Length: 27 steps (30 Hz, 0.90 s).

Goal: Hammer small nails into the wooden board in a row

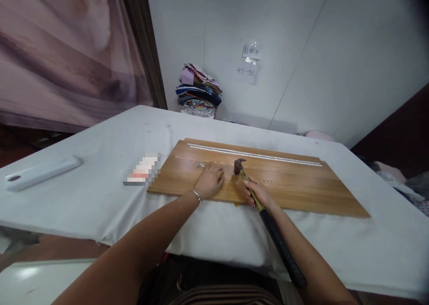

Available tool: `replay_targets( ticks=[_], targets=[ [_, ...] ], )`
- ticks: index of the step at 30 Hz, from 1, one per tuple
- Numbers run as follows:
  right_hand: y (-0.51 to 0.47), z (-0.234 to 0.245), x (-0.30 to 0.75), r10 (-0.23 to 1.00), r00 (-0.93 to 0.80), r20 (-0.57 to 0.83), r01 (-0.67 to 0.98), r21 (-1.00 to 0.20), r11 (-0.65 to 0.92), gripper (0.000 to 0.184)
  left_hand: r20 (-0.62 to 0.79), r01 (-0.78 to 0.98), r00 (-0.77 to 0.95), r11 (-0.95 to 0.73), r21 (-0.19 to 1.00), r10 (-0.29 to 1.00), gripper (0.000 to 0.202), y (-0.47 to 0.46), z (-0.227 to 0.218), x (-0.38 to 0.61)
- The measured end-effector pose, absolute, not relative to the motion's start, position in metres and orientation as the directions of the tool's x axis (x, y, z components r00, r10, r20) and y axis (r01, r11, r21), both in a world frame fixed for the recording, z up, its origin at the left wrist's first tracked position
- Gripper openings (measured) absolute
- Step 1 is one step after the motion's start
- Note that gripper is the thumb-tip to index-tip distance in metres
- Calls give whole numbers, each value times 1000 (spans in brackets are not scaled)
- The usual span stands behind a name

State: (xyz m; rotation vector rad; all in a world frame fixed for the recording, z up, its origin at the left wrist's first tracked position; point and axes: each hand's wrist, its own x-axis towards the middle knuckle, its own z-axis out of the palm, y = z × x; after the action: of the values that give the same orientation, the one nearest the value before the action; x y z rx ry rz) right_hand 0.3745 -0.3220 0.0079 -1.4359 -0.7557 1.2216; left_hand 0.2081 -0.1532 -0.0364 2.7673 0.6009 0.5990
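Note:
A long wooden board [295,189] lies on the white-covered table [100,162]. My left hand [209,181] rests on the board with fingers curled, right beside a few loose nails [200,165]. My right hand [256,192] grips a hammer [264,211] high on its handle, close to the head [239,165], which sits just above the board. The black grip end runs back along my forearm. A row of small dark dots [266,180] marks the board to the right of the hammer head. A white strip [254,155] runs along the board's far edge.
A blurred small box [143,170] sits left of the board. A long white block [42,172] lies at the table's left end. Folded cloths [198,90] are stacked against the back wall, under paper labels [250,60]. A curtain hangs at the left.

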Motion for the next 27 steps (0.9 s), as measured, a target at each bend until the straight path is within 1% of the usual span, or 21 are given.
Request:
replay_targets(
  ticks=[6,9,13,17,21,27],
  targets=[
    [-322,14,376,919,273,-286,-147,-956,-254,51,329,351,834,-885,305,444,24,-153,-36,209],
    [-321,11,373,916,275,-293,-158,-953,-258,52,313,358,839,-885,298,445,24,-155,-34,210],
    [-321,6,372,913,279,-296,-179,-951,-253,54,311,357,836,-879,317,452,24,-155,-34,210],
    [-323,8,375,916,282,-286,-197,-951,-236,53,318,351,833,-877,329,453,28,-153,-37,209],
    [-324,15,377,919,278,-279,-188,-954,-233,51,320,344,834,-877,335,450,28,-152,-39,209],
    [-322,8,374,915,272,-298,-184,-949,-254,54,303,361,832,-868,341,465,30,-153,-39,209]
  ],
)
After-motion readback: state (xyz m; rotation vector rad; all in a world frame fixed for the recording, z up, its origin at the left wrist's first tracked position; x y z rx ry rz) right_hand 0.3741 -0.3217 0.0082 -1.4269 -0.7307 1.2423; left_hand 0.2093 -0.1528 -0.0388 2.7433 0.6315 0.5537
